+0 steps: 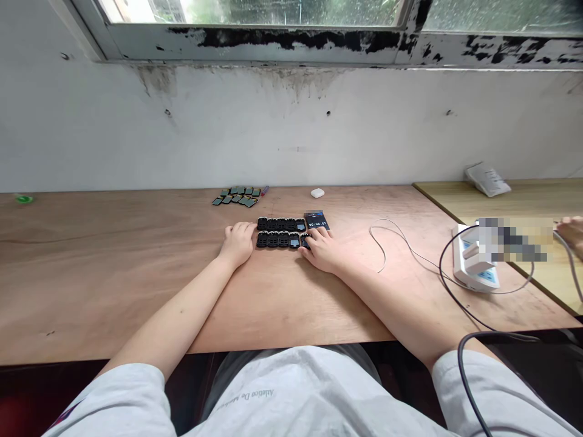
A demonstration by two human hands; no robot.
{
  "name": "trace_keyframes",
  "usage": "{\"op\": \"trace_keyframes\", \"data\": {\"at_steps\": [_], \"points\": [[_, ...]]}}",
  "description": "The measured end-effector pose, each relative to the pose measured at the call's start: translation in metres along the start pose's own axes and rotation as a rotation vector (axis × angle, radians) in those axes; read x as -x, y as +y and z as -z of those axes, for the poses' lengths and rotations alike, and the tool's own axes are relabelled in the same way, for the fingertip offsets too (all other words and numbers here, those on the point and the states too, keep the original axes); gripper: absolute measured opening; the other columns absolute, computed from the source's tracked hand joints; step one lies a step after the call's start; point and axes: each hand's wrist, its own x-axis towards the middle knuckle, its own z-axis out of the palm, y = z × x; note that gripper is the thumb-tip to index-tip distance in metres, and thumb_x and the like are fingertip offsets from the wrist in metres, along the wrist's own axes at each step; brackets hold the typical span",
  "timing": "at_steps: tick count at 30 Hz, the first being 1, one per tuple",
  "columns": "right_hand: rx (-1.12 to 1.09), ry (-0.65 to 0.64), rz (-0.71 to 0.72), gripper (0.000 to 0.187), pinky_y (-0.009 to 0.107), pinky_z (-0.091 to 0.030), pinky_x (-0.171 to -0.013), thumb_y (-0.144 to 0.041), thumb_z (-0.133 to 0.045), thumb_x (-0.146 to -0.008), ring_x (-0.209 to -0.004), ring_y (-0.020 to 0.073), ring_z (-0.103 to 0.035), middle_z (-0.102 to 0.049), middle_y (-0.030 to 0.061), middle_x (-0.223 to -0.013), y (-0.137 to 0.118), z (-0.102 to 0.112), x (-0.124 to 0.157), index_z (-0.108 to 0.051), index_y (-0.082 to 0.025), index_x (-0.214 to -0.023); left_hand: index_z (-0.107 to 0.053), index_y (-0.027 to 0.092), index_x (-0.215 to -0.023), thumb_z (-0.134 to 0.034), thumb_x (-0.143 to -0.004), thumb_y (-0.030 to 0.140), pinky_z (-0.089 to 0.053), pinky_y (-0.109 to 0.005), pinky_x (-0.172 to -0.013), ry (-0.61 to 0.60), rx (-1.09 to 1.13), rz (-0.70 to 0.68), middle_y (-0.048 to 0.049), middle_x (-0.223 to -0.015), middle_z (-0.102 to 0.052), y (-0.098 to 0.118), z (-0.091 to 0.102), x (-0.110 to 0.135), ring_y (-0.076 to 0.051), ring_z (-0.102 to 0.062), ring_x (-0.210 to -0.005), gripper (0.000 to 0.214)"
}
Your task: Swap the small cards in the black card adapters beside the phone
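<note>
Two black slotted trays lie side by side on the wooden table, the far tray [280, 224] and the near tray [277, 240]. My left hand [237, 241] rests at their left end, fingers curled against the table and the tray edge. My right hand [322, 248] lies at the right end of the near tray, fingers bent down over it, and what they touch is hidden. A small chip with a pale face sits in the near tray [294, 242]. A phone [316, 220] showing a timer lies just beyond my right hand.
Several loose dark chips [237, 196] lie farther back beside a red-tipped pen [265, 190]. A white earbud case [317, 193] sits behind the phone. A white power strip [473, 264] with cables lies right. Another person's hand [571, 230] shows at the far right.
</note>
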Motion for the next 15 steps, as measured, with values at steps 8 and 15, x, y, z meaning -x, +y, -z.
{"op": "trace_keyframes", "data": {"at_steps": [8,15], "points": [[-0.299,0.040,0.391,0.024,0.046,-0.050,-0.094,-0.034,-0.060,-0.102,-0.107,0.0264,-0.061,-0.073,0.0103,-0.112,-0.002,0.007,0.001,-0.073,-0.020,-0.087,-0.064,0.018,-0.128,-0.045,-0.096,0.019,-0.049,-0.043,-0.098,-0.053,0.198,-0.381,-0.0150,-0.118,-0.069,0.045,0.016,0.049,-0.029,-0.063,-0.111,0.037],[-0.454,-0.043,0.525,0.015,0.040,-0.055,-0.091,-0.026,-0.063,-0.097,-0.096,0.0226,-0.065,-0.072,0.0101,-0.108,-0.011,0.004,0.002,-0.075,-0.020,-0.105,-0.062,0.020,-0.126,-0.061,-0.097,0.041,-0.051,-0.043,-0.094,-0.194,0.304,-0.551,-0.0124,-0.120,-0.067,0.073,0.019,0.047,-0.028,-0.062,-0.108,0.036]]}}
